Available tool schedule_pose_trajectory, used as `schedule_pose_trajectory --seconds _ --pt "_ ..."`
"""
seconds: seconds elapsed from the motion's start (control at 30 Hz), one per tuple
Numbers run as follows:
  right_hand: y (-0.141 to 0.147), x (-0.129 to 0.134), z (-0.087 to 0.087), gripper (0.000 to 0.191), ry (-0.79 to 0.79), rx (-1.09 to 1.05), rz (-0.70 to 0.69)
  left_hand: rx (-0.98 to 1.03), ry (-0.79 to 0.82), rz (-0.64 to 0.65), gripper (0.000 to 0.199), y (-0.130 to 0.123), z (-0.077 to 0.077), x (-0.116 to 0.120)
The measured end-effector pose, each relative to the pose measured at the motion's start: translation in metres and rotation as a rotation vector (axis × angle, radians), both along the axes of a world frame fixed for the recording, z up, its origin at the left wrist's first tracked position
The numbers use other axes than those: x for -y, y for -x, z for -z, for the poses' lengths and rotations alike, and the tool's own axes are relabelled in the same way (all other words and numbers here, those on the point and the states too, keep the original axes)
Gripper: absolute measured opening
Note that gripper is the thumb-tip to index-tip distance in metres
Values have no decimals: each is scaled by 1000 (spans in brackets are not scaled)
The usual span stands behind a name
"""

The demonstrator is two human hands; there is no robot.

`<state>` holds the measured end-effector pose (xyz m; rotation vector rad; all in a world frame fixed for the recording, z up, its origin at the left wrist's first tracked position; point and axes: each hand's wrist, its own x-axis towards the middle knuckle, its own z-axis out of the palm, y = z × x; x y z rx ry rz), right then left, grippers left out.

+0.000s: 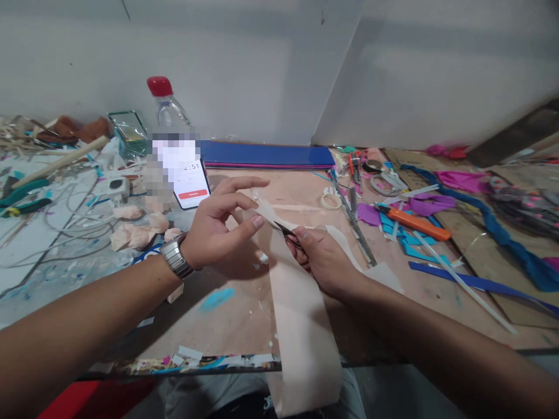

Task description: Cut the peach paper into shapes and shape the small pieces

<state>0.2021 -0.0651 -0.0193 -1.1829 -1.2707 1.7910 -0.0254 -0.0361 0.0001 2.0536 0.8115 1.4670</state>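
Observation:
A long strip of pale peach paper [301, 326] runs from the middle of the table over its front edge and hangs towards my lap. My right hand [325, 256] is closed around small dark scissors [286, 231], whose blades point left across the upper part of the strip. Beside the strip's upper left edge is my left hand [222, 224], thumb and fingers spread apart; whether a fingertip touches the paper I cannot tell. More pale paper lies behind and beyond my right hand. A metal watch [177, 257] is on my left wrist.
A lit phone [192, 183] leans against a red-capped bottle [160, 86]. Crumpled peach pieces [135, 230] lie at left, near cables and green-handled pliers [26, 195]. At right are an orange cutter [419, 224], a tape roll [331, 201], a metal ruler [356, 227] and coloured scraps.

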Motion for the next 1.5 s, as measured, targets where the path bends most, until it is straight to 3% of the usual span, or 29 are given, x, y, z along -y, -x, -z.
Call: schedule_pose_trajectory --seconds 0.2,0.63,1.03,1.5 --pt "1 -3 5 67 15 -28 6 10 -42 5 7 -1 4 -2" --pt "4 -1 3 62 28 -69 87 32 53 27 14 -1 2 -1" --pt "1 -1 7 61 41 -64 78 17 77 6 18 -3 1 -2" --pt "5 2 -1 56 60 -75 106 0 75 -5 18 -4 1 0"
